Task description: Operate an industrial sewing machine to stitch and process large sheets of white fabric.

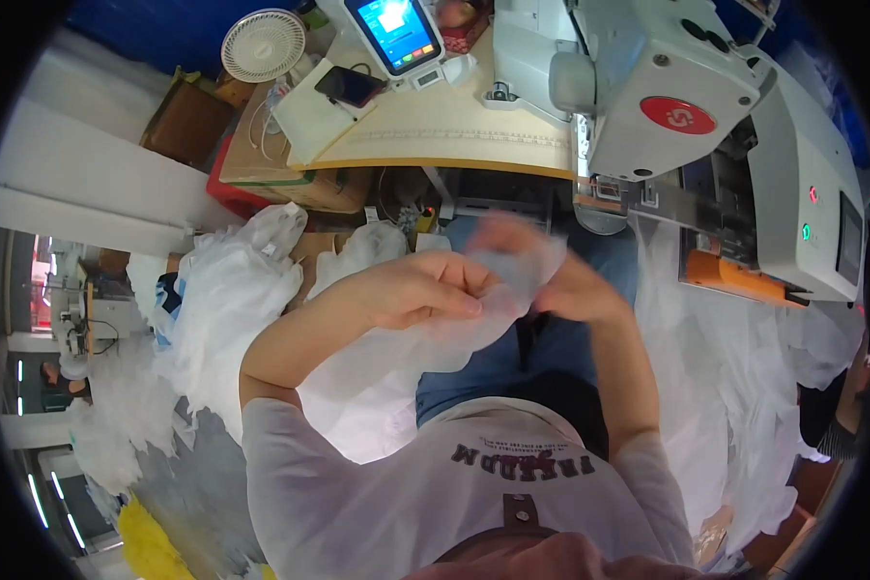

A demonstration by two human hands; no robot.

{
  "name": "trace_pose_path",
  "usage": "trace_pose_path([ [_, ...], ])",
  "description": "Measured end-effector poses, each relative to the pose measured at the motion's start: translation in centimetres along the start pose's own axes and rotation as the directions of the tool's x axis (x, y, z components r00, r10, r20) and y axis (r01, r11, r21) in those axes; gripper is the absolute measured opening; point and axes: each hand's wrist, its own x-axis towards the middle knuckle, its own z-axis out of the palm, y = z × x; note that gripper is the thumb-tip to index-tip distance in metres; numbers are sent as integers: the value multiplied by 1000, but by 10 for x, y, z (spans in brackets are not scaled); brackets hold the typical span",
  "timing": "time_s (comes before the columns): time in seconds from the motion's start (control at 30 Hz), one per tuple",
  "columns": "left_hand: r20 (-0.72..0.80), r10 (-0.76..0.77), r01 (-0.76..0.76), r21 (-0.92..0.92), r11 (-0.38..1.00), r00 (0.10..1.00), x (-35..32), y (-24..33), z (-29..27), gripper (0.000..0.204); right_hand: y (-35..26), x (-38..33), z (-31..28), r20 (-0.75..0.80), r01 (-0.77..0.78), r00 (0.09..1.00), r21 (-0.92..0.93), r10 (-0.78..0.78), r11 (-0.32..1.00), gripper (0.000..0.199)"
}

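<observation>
A thin, see-through white fabric (483, 324) hangs over my lap, its lower part spreading down to the left. My left hand (425, 290) is closed on its upper edge, thumb and fingers pinched together. On the other side of the cloth, my right hand (580, 287) is at the fabric's right end. Its fingers are smeared by motion and partly behind the cloth, so their grip cannot be made out. Both hands are in front of the table edge, below and left of the white sewing machine (647, 106).
The worktable (454, 140) carries a lit control screen (396, 34), a phone (350, 85) and a small white fan (264, 45). Heaps of white fabric (227, 290) lie at the left, with more white cloth (686, 367) at the right. A cardboard box (299, 184) stands beneath the table's left end.
</observation>
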Motion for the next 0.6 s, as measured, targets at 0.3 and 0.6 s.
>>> trace_pose_path([
  [0.3,-284,97,-60,136,989,954,21,-49,-39,17,13,22,2,-671,-47,740,-113,-41,992,22],
  [0.6,-415,-78,89,8,996,906,104,9,-78,17,50,41,-27,-756,-260,616,72,223,963,22],
])
